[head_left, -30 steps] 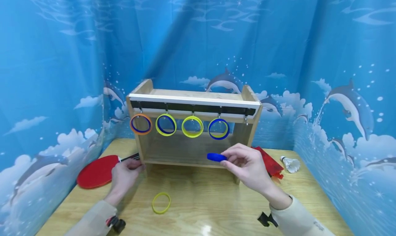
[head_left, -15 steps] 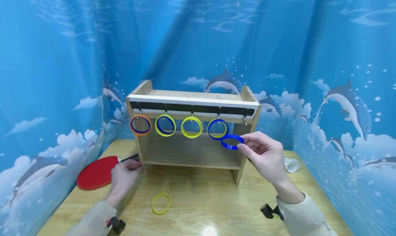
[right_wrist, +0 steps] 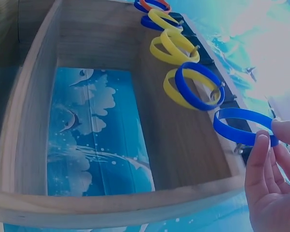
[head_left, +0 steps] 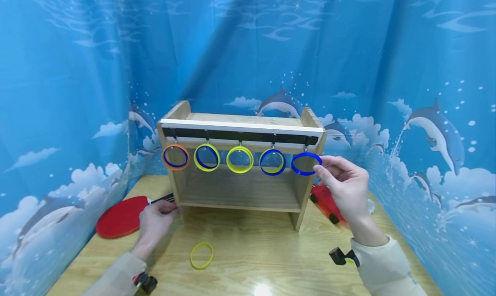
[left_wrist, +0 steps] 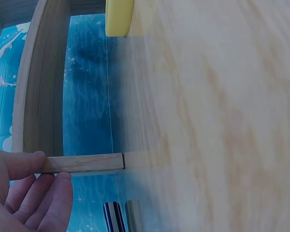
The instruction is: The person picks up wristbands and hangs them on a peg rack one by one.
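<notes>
My right hand pinches the edge of a blue wristband between thumb and fingers. The band overlaps the rightmost hook in the head view; in the right wrist view it sits right at that hook. My left hand grips the lower left leg of a wooden shelf, thumb on one side and fingers on the other. From the other hooks hang pairs of bands: an orange and blue pair, two yellow and blue pairs, and a yellow pair.
One yellow wristband lies on the wooden table in front. A red table tennis paddle lies left, its handle behind my left hand. Behind my right hand are a red toy car and a partly hidden shuttlecock.
My right hand has moved up and to the right, bringing the blue wristband from below the hanging bands to the rightmost hook and turning its opening forward. The left hand stays in place.
</notes>
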Demonstrator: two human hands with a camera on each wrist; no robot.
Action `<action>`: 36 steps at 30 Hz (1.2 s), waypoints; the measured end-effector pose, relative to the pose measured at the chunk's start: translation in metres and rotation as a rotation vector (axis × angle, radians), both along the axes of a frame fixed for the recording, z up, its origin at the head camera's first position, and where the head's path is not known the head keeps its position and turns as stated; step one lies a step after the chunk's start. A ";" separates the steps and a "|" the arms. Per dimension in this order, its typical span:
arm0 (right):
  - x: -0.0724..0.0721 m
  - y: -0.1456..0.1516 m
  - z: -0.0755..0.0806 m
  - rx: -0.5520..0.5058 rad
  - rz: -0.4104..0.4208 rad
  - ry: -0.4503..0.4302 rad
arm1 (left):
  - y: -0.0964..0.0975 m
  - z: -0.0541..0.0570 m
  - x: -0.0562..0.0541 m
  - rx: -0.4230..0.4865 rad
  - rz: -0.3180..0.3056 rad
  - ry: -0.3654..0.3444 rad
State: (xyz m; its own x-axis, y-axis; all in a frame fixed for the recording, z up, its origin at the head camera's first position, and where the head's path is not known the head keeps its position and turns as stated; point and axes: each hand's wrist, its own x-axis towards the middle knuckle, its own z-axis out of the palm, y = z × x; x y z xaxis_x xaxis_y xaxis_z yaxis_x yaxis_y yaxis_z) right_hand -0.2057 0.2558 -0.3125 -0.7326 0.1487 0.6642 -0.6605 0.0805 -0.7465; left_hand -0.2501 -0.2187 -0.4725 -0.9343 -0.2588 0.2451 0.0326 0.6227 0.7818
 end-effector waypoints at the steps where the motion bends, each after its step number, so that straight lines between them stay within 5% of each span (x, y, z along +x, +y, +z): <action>1: -0.001 0.000 0.000 -0.024 -0.002 -0.013 | 0.000 0.000 0.000 -0.001 0.000 0.001; 17: -0.013 0.010 -0.008 -0.161 -0.003 -0.150 | -0.002 -0.002 -0.002 0.002 -0.013 0.015; 36: -0.017 0.003 -0.029 -0.161 0.091 -0.216 | -0.001 -0.001 0.000 -0.021 0.017 0.040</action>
State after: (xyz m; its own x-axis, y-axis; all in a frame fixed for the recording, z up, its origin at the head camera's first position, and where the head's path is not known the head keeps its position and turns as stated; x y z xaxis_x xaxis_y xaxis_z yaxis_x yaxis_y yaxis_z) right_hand -0.2223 0.2587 -0.3415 -0.8699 0.1669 0.4641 -0.4834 -0.1026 -0.8694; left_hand -0.2505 -0.2193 -0.4739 -0.9193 -0.2689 0.2875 0.0528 0.6395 0.7670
